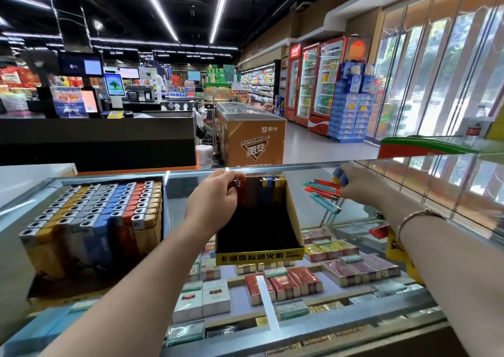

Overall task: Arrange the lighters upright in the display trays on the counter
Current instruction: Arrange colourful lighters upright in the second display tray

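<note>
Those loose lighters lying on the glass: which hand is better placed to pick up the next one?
The right hand. Its fingers already reach the loose lighters lying flat on the counter, while the left hand is at the far row in the yellow tray.

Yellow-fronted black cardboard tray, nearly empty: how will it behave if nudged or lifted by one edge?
The yellow-fronted black cardboard tray probably feels light: only a few upright lighters stand along its back wall. It may slide easily on the glass counter top. Thin card walls could flex, which may be why the left hand grips the back corner.
</note>
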`<action>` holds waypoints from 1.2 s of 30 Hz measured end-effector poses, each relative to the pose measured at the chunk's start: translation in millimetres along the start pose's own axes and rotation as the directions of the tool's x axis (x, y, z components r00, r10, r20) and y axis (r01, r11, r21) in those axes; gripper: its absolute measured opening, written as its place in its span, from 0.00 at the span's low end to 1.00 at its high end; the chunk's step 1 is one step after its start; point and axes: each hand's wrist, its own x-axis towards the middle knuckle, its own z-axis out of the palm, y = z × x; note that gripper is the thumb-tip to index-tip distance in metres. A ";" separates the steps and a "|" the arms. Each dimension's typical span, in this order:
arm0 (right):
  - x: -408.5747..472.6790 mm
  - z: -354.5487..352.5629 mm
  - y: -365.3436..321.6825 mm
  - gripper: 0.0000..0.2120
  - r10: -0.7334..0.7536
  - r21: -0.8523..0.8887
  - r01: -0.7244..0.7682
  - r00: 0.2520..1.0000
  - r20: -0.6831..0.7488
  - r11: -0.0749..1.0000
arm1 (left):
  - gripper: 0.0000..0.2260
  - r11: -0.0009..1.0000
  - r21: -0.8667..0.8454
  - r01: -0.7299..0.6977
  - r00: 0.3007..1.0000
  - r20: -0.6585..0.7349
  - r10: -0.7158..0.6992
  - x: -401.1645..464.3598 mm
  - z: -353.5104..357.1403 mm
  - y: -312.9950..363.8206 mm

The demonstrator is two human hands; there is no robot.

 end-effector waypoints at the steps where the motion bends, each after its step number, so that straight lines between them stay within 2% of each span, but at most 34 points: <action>1: 2.0 1.4 -5.8 0.13 0.017 0.121 -0.016 1.000 -0.007 0.993 | 0.13 1.000 0.002 0.000 1.000 0.002 0.000 0.3 0.0 -0.2; 3: 4.7 5.1 -16.8 0.15 0.028 0.271 -0.043 0.998 0.058 0.962 | 0.13 1.000 0.000 0.002 1.000 0.009 -0.002 0.5 -0.2 -0.7; 7: 9.4 13.1 -31.7 0.16 0.020 0.254 -0.066 0.984 0.179 0.965 | 0.13 1.000 -0.014 -0.003 1.000 0.019 0.003 0.0 -1.4 -0.8; 13: 20.2 9.5 -44.6 0.09 0.113 -0.033 -0.108 0.949 0.296 0.994 | 0.13 1.000 -0.005 -0.013 1.000 0.003 0.013 0.6 -0.6 -0.8; 17: 19.8 5.7 -51.4 0.12 0.157 -0.231 -0.090 0.943 0.292 0.969 | 0.13 1.000 -0.003 -0.009 1.000 0.000 0.009 1.5 1.0 -2.3; 19: 19.5 4.1 -52.8 0.13 0.156 -0.254 -0.077 0.937 0.311 0.964 | 0.14 1.000 -0.001 -0.010 1.000 -0.006 0.010 1.7 1.5 -3.2; 23: 16.5 1.4 -46.4 0.12 0.185 -0.185 -0.126 0.918 0.350 0.975 | 0.14 1.000 0.007 -0.016 1.000 -0.006 0.016 2.1 1.8 -3.0; 27: 5.7 5.5 -41.9 0.11 0.179 -0.028 -0.180 0.923 0.341 0.983 | 0.13 1.000 -0.001 -0.018 1.000 0.001 0.018 1.4 0.5 -1.7; 29: 1.5 8.5 -42.3 0.10 0.144 0.118 -0.188 0.940 0.309 0.975 | 0.13 1.000 -0.009 -0.016 1.000 0.010 0.016 1.0 -1.0 -0.9; 30: 0.7 8.5 -43.5 0.10 0.127 0.259 -0.209 0.945 0.301 0.943 | 0.13 1.000 -0.007 -0.016 1.000 0.014 0.016 1.3 -2.3 -0.3; 31: -0.3 6.7 -45.9 0.10 0.127 0.431 -0.252 0.946 0.298 0.866 | 0.13 1.000 0.000 -0.017 1.000 0.018 0.017 1.5 -3.5 0.0; 33: -4.8 -1.5 -54.6 0.16 0.146 0.742 -0.341 0.937 0.317 0.578 | 0.11 1.000 0.012 -0.022 0.999 0.028 0.022 2.2 -5.3 -0.5; 36: -16.6 -12.7 -81.0 0.20 0.056 0.936 -0.340 0.940 0.336 0.091 | 0.10 0.999 0.027 -0.023 0.995 0.097 0.021 5.0 -10.5 0.9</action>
